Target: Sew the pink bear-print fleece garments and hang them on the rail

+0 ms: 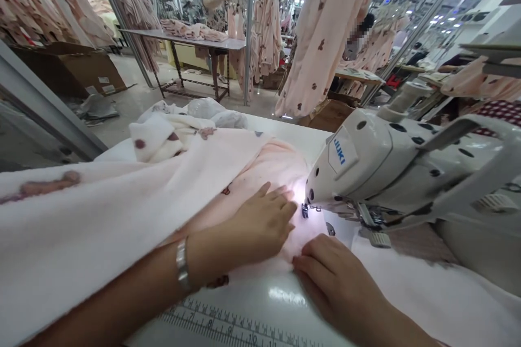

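My left hand (256,225) lies flat, fingers stretched out, on pale pink fleece fabric (195,173) just left of the needle (305,209) of a white Juki sewing machine (366,160). A silver bracelet (182,264) circles that wrist. My right hand (329,271) rests below the needle with its fingers curled, pinching the near edge of the same fabric. The machine's lamp lights the cloth at the presser foot. The fabric, printed with small brown figures, is heaped to the left and across the table.
A ruler strip (220,325) runs along the white table's (277,303) near edge. Pink garments (325,27) hang from racks overhead. A masked person (211,0) stands at a far table (183,38) with folded cloth. Cardboard boxes (77,68) sit on the floor at left.
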`<state>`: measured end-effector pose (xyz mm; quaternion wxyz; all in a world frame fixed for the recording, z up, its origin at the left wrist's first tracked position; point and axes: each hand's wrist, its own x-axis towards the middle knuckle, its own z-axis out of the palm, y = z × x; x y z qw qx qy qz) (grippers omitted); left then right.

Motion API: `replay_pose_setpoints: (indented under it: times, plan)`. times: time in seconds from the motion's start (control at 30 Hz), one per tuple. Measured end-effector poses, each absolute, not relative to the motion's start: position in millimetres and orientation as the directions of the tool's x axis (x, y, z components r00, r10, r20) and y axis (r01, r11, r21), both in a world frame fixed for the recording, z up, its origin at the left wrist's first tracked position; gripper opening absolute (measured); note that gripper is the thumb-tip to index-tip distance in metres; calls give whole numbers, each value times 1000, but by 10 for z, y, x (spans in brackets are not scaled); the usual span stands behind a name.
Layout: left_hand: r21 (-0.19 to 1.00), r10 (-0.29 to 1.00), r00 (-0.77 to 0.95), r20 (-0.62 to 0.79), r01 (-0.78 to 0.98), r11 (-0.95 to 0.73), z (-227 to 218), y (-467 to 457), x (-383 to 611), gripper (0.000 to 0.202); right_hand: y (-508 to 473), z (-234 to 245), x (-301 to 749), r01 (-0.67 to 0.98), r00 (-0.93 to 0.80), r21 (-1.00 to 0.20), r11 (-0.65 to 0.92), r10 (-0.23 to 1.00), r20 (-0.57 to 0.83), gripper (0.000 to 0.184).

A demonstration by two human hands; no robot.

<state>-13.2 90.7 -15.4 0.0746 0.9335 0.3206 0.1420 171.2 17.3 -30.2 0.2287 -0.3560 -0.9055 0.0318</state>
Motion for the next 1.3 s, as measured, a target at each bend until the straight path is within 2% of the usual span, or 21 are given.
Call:
replay_pose_setpoints:
  times: [0.1, 0.23, 0.33, 0.5, 0.6, 0.7, 0.9, 1.03, 1.1, 1.13, 1.23, 1.3]
  plan:
    - [167, 580, 786, 213, 556, -814, -238, 1086, -85, 37, 169, -270, 1721, 649, -634, -270, 711, 702, 325, 15]
    - [127, 553, 798, 239, 539, -833, -241, 892, -84, 19, 157, -238, 1717, 642, -619, -319, 697, 717, 321, 16]
    - [130, 527, 821, 222, 510, -850, -246, 625, -121, 16, 155, -230, 1720, 650, -629, -292, 701, 713, 311, 16]
    - [227, 595, 759, 264, 550, -803, -327, 710, -91, 37, 299, -256, 1865, 715, -646, -168, 679, 733, 213, 19]
    - [291, 646, 723, 246, 581, -760, -331, 943, -2, 49, 435, -268, 1968, 774, -581, -162, 613, 788, 206, 18]
    - [307, 656, 715, 241, 585, -751, -315, 1021, 34, 54, 468, -257, 1987, 788, -543, -210, 578, 814, 204, 18]
    - [306, 601, 749, 278, 524, -795, -313, 868, -42, 45, 320, -271, 1942, 739, -554, -348, 577, 814, 173, 17]
    - [321, 598, 740, 308, 510, -798, -279, 858, -41, 25, 298, -316, 1957, 747, -552, -341, 571, 818, 159, 18]
    - [305, 548, 765, 338, 462, -833, -276, 866, -34, 12, 297, -328, 1960, 753, -539, -347, 559, 827, 161, 20]
    - [297, 511, 785, 349, 425, -855, -280, 871, -31, 12, 298, -329, 1960, 751, -531, -360, 554, 830, 169, 21]
    - [288, 417, 831, 368, 324, -901, -303, 886, -22, 22, 324, -311, 1977, 716, -432, -505, 482, 874, 222, 20]
    - [288, 400, 836, 377, 304, -908, -314, 897, -20, 23, 364, -293, 2009, 686, -236, -633, 357, 933, 270, 24]
